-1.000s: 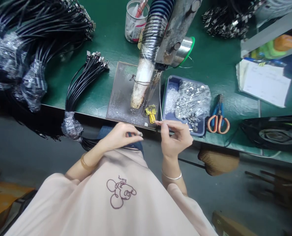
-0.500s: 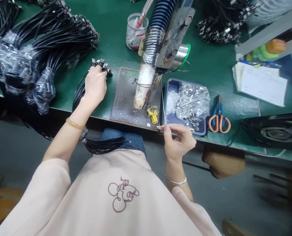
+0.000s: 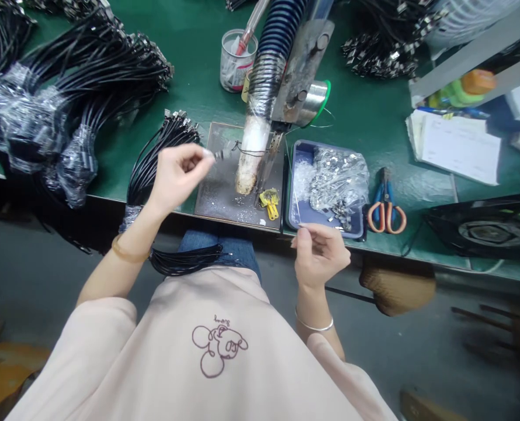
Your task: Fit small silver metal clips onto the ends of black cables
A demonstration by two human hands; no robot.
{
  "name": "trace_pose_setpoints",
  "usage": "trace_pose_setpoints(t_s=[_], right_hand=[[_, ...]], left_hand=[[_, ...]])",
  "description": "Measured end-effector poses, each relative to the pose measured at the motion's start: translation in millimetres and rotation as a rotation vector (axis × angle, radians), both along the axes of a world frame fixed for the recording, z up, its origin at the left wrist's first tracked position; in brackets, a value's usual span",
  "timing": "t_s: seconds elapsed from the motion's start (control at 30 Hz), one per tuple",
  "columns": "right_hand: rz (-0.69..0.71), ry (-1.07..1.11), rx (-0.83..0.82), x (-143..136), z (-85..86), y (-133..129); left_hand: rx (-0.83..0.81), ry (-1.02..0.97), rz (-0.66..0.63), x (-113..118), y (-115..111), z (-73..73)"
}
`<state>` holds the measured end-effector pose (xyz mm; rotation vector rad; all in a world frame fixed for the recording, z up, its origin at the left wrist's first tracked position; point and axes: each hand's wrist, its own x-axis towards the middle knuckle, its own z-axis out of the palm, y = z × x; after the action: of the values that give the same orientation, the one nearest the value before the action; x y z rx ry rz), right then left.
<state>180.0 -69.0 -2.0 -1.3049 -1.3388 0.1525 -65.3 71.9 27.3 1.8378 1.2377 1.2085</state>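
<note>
My left hand (image 3: 181, 175) is closed in a pinch, with a small metal cable connector (image 3: 219, 155), blurred by motion, at its fingertips. It hovers over the left side of a dark plate (image 3: 216, 199). Beside it lies a bundle of black cables (image 3: 148, 155) with metal ends, wrapped in plastic. My right hand (image 3: 320, 251) pinches a thin solder wire (image 3: 293, 190) at the front edge of a blue tray (image 3: 290, 213). Above the plate stands a soldering iron (image 3: 266, 169) beside a white-tipped hose (image 3: 253, 143). A solder spool (image 3: 315, 102) sits behind.
More bundled black cables (image 3: 93, 64) lie at the left. The tray contains a bag of small metal parts (image 3: 339, 175). Cutters (image 3: 387, 204), papers (image 3: 461, 146) and a black fan-like device (image 3: 488, 231) are to the right. A yellow piece (image 3: 269, 203) rests on the plate; a cup (image 3: 238, 61) stands behind.
My left hand has moved right from the cable bundle to over the plate, now with one connector in its fingers. My right hand has shifted slightly, still pinching the wire.
</note>
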Motion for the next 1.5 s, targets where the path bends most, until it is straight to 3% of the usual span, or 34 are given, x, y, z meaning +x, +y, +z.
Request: trace_pose_setpoints(t_s=[0.07,0.13,0.23,0.6,1.0,1.13,1.33,1.5], right_hand=[[-0.019,0.031,0.011,-1.8,3.7,-0.4],[0.002,0.083,-0.033,-4.2,6.5,-0.8],[0.068,0.093,-0.122,-8.2,7.4,-1.9],[0.213,-0.021,-0.173,-18.8,-2.1,-0.2],[0.111,-0.271,-0.026,-24.4,-11.2,12.0],[0.085,-0.241,-0.008,-29.8,-14.5,16.2],[0.109,-0.142,-0.051,-29.7,-10.9,20.1],[0.139,-0.155,-0.043,-28.2,-8.3,23.6]], left_hand=[[-0.129,-0.072,-0.121,8.9,-36.9,10.9],[-0.224,-0.121,-0.192,15.6,-62.8,12.8],[-0.234,-0.110,-0.229,24.7,-79.4,6.2],[0.032,0.106,-0.317,46.3,-84.0,-9.6],[0.080,0.131,-0.282,56.8,-85.7,-20.0],[0.038,0.099,-0.236,58.8,-86.2,-23.2],[-0.161,0.035,-0.197,61.0,-81.7,-17.4],[-0.219,-0.002,-0.147,63.4,-78.5,-15.2]])
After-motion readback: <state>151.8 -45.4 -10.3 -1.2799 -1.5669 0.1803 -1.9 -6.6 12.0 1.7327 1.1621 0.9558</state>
